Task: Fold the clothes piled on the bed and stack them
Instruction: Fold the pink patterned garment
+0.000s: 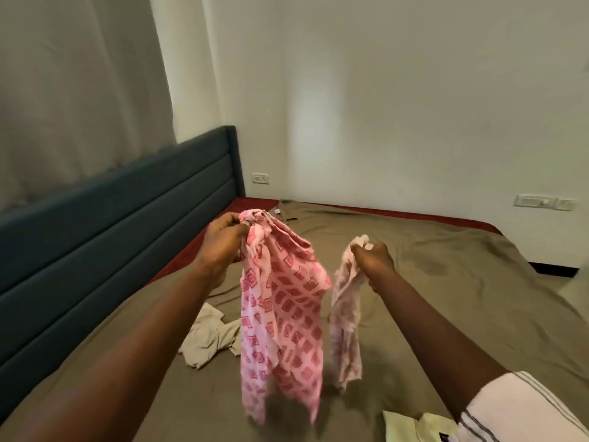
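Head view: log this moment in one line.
left hand: grips pink garment | right hand: grips pale cloth | both hang above bed

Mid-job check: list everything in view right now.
pink patterned garment: one, pink with red squares, hanging from left hand
pale cloth: one, faded pink, hanging from right hand
beige garment: one, beige, crumpled on bed
yellow shirt: one, pale yellow, bottom edge
striped cloth: one, white, grey stripes, bottom right
bed sheet: one, olive, on bed
headboard: one, dark blue, left
left hand: grips pink patterned garment
right hand: grips pale cloth
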Tool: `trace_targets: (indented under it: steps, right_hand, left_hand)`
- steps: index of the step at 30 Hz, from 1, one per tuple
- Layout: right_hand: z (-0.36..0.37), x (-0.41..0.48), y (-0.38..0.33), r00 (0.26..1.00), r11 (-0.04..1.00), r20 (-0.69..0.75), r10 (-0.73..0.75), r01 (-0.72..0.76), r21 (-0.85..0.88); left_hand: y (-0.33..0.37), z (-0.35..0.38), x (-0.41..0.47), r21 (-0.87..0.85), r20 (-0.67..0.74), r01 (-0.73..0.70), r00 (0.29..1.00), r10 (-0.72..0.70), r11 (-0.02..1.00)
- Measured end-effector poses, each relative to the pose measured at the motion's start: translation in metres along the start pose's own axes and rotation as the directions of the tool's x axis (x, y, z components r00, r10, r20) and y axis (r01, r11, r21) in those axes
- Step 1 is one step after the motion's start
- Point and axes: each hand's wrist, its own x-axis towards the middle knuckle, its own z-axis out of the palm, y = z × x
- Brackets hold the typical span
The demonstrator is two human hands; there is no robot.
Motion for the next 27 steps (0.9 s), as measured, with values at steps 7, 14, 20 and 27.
trace_targets:
  steps: [7,14,20,27]
  right_hand:
    - [0.02,-0.093,-0.049,0.558,0.824,0.622,-0.549,0.487,0.29]
    - [-0.012,-0.13,-0.107,0.56,0.727,0.498,-0.663,0.641,0.247]
    - [-0.044,-0.13,-0.113,0.511,0.653,0.542,-0.667,0.751,0.097]
    - [-0.069,-0.127,-0.122,0.55,0.596,0.344,-0.761,0.802,0.036]
  left_hand:
    - [0.043,-0.011,-0.023,-0.018,0.268,0.02,0.963,-0.014,1.0]
    - [0.102,-0.025,-0.049,0.776,0.448,-0.524,0.849,0.28,0.35]
    - [0.117,-0.053,-0.05,0.768,0.451,-0.549,0.829,0.332,0.328]
    - [0.112,-0.087,-0.048,0.856,0.452,-0.493,0.861,0.234,0.158]
